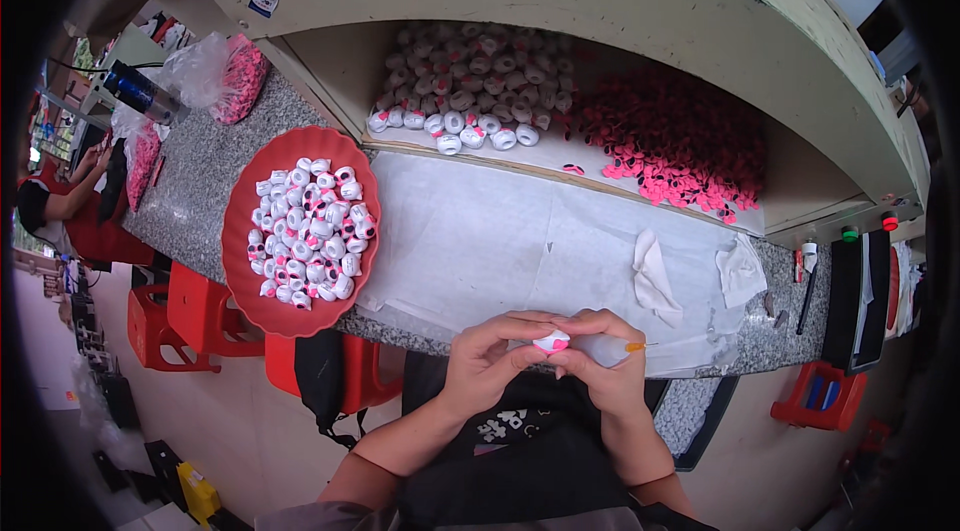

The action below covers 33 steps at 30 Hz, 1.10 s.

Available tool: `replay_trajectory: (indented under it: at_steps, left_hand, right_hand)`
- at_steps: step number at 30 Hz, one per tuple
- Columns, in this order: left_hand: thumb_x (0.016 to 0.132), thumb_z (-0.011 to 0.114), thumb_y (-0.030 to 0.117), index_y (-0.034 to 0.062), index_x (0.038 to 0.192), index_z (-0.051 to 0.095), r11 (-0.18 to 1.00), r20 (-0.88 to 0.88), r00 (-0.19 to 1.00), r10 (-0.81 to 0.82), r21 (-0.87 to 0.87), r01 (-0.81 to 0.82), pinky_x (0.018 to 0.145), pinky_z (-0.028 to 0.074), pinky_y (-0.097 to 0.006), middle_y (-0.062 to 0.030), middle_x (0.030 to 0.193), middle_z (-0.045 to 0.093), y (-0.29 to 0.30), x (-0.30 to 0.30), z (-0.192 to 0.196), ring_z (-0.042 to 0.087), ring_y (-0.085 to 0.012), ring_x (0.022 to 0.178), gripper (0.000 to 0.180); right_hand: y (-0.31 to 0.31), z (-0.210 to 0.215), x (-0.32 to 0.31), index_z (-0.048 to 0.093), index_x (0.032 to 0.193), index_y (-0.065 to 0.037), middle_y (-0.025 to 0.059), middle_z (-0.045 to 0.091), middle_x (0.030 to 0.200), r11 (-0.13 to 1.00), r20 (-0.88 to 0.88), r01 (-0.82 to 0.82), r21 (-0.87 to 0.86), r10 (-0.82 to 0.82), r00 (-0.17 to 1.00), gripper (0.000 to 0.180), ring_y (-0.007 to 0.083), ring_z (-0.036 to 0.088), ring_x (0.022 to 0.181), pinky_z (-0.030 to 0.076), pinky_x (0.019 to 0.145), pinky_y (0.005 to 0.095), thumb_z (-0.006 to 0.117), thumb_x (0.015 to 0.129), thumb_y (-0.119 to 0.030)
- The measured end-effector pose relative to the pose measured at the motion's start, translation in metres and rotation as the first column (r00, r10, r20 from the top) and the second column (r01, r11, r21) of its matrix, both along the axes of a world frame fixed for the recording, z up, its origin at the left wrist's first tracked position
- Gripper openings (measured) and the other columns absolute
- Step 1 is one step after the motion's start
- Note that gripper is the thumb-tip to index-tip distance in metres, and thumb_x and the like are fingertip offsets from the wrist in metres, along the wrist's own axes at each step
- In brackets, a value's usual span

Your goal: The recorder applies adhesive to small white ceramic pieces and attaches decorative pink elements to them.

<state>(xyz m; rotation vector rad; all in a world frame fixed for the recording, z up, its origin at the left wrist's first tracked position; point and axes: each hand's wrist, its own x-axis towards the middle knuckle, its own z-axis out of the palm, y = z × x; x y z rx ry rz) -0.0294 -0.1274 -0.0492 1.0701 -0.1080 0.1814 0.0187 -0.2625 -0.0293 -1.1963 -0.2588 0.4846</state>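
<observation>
Toy piece (551,342), small, white with pink, pinched between fingertips of both hands just off the near edge of the granite counter (190,191), above the lap. Left hand (487,359) curled, thumb and fingers closed on the piece. Right hand (603,363) closed on the same piece and on a clear applicator (612,348) with orange tip pointing right. Red oval tray (243,261) to the left on the counter, loaded with similar white-and-pink pieces (312,231). White sheet (480,241) spread on the counter; two crumpled white cloths (655,276) on its right part. Shelf behind: white pieces heaped (470,81) left, pink parts heaped (675,136) right. Red stools (190,316) below the counter.
</observation>
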Motion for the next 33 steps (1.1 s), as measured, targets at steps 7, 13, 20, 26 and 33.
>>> replay_trajectory:
  at_steps: [7, 13, 20, 26, 33]
  left_hand:
    - [0.076, 0.05, -0.004, -0.0023, 0.096, 0.052, 0.999, -0.006, 0.999, 0.039, -0.016, -0.039, 0.082, 0.039, -0.03, -0.0149, 0.099, 0.053, -0.002, -0.002, 0.0, 0.049, -0.022, 0.097, 0.02]
    - [0.077, 0.049, -0.003, -0.0026, 0.101, 0.05, 0.995, -0.102, 0.992, -0.081, -0.06, 0.075, 0.083, 0.038, -0.029, -0.0147, 0.103, 0.051, 0.002, -0.001, 0.004, 0.048, -0.0199, 0.098, 0.024]
    - [0.077, 0.049, -0.004, -0.0031, 0.102, 0.05, 1.0, -0.047, 0.999, 0.011, 0.018, -0.01, 0.084, 0.036, -0.028, -0.0141, 0.104, 0.051, -0.001, -0.003, 0.003, 0.048, -0.0187, 0.098, 0.026]
    - [0.076, 0.05, -0.005, -0.0031, 0.101, 0.05, 0.999, -0.026, 0.999, 0.043, -0.007, -0.043, 0.082, 0.037, -0.028, -0.0135, 0.102, 0.051, -0.006, -0.002, 0.001, 0.048, -0.0185, 0.097, 0.025]
    - [0.076, 0.05, -0.005, -0.0031, 0.099, 0.05, 0.995, -0.056, 0.997, 0.05, -0.083, -0.054, 0.081, 0.038, -0.028, -0.0136, 0.102, 0.051, -0.008, -0.001, 0.002, 0.048, -0.018, 0.095, 0.024]
  right_hand:
    - [0.003, 0.001, -0.002, 0.056, 0.085, 0.002, 0.0063, 0.054, 0.074, 0.999, -0.033, 0.029, 0.021, -0.028, 0.999, 0.019, 0.0092, 0.051, 0.061, 0.041, 0.05, 0.019, 0.061, 0.068, 0.005]
    - [0.002, 0.0, -0.002, 0.056, 0.086, 0.002, 0.0077, 0.055, 0.077, 0.994, -0.051, 0.078, 0.079, -0.074, 0.996, 0.02, 0.01, 0.053, 0.064, 0.043, 0.05, 0.0196, 0.061, 0.068, 0.006]
    - [0.0, 0.006, -0.001, 0.055, 0.09, 0.002, 0.009, 0.057, 0.083, 1.0, -0.068, 0.009, 0.002, -0.009, 0.998, 0.022, 0.0099, 0.053, 0.068, 0.045, 0.051, 0.0195, 0.059, 0.069, 0.007]
    - [0.0, 0.005, -0.002, 0.054, 0.091, 0.002, 0.0097, 0.057, 0.086, 0.999, -0.097, 0.026, 0.039, -0.022, 0.995, 0.021, 0.0091, 0.053, 0.068, 0.044, 0.051, 0.019, 0.057, 0.07, 0.006]
    - [0.002, 0.001, -0.002, 0.054, 0.09, 0.002, 0.0104, 0.058, 0.088, 0.997, -0.105, 0.04, 0.067, -0.033, 0.994, 0.02, 0.009, 0.053, 0.068, 0.044, 0.051, 0.0188, 0.057, 0.07, 0.005]
